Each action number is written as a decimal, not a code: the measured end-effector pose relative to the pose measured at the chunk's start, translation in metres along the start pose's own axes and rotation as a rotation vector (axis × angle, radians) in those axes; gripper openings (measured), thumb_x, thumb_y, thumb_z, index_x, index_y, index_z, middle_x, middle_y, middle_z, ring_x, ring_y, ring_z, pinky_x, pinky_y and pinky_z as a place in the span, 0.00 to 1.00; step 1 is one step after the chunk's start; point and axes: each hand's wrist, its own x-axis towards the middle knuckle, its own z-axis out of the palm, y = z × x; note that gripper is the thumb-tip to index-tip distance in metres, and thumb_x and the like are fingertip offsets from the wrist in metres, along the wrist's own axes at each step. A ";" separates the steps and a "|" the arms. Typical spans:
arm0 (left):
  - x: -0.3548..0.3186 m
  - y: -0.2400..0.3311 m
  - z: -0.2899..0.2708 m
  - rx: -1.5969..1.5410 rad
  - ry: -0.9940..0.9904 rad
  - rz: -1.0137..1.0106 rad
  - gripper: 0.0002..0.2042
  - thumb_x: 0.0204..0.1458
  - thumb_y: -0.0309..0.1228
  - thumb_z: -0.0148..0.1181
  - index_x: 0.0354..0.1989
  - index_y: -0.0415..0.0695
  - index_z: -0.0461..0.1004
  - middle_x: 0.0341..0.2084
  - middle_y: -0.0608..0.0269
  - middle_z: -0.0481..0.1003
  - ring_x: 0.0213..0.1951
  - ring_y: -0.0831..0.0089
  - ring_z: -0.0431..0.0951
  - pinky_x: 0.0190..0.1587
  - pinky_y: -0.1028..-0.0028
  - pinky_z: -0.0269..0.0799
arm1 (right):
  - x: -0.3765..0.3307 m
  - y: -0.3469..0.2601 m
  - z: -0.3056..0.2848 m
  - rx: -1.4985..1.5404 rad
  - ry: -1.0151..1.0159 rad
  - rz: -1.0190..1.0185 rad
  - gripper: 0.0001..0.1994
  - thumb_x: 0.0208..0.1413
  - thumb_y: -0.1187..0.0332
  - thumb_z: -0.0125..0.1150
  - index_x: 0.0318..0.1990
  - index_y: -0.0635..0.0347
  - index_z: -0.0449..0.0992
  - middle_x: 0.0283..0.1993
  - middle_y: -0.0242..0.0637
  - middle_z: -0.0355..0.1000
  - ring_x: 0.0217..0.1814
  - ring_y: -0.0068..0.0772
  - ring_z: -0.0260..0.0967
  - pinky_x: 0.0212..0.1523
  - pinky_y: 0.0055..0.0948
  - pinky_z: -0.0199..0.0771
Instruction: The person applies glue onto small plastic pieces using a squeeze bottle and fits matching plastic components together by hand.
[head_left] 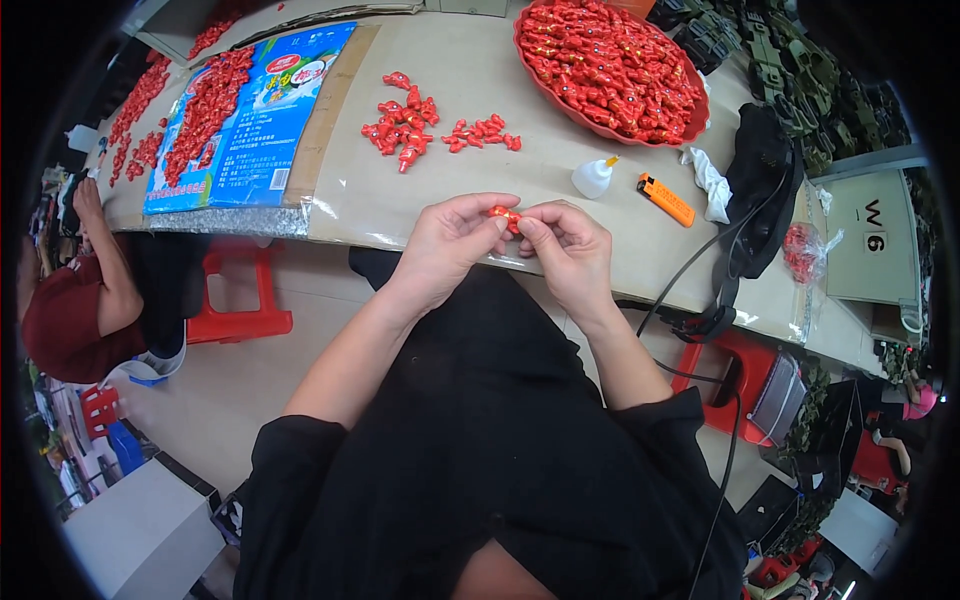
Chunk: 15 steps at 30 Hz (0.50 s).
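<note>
Both hands meet at table edge, approx centre of view. Left hand & right hand each pinch one small red piece between thumb and fingertips, grip clamped on it from both sides, piece held just above the edge. At 12 o'clock from hands: small loose pile of red pieces w/ a few more beside it, prob. already handled. At 1 o'clock: red bowl heaped w/ same pieces, so most look left to do. Glue bottle and orange lighter at 2 o'clock, untouched. Blue bag at 10 o'clock w/ more pieces spread on it.
</note>
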 end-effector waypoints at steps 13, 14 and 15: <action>0.001 -0.003 -0.006 -0.021 -0.036 0.000 0.12 0.49 0.21 0.48 0.43 0.33 0.67 0.29 0.61 0.72 0.30 0.80 0.70 0.36 0.82 0.68 | -0.001 0.000 0.000 -0.016 -0.011 -0.062 0.03 0.49 0.76 0.54 0.29 0.68 0.72 0.29 0.33 0.67 0.25 0.16 0.65 0.27 0.14 0.68; 0.002 -0.003 -0.007 -0.011 -0.036 0.006 0.12 0.49 0.21 0.48 0.43 0.33 0.67 0.29 0.61 0.72 0.30 0.80 0.70 0.36 0.82 0.68 | -0.001 0.000 0.000 -0.016 -0.012 -0.060 0.03 0.49 0.76 0.54 0.29 0.68 0.72 0.29 0.33 0.67 0.25 0.16 0.65 0.27 0.14 0.68; 0.002 -0.003 -0.007 -0.001 -0.036 0.013 0.12 0.49 0.21 0.48 0.43 0.33 0.67 0.29 0.61 0.72 0.30 0.80 0.70 0.36 0.82 0.68 | -0.001 -0.001 0.000 -0.018 -0.016 -0.053 0.03 0.49 0.76 0.54 0.29 0.68 0.72 0.29 0.33 0.67 0.25 0.16 0.65 0.27 0.14 0.68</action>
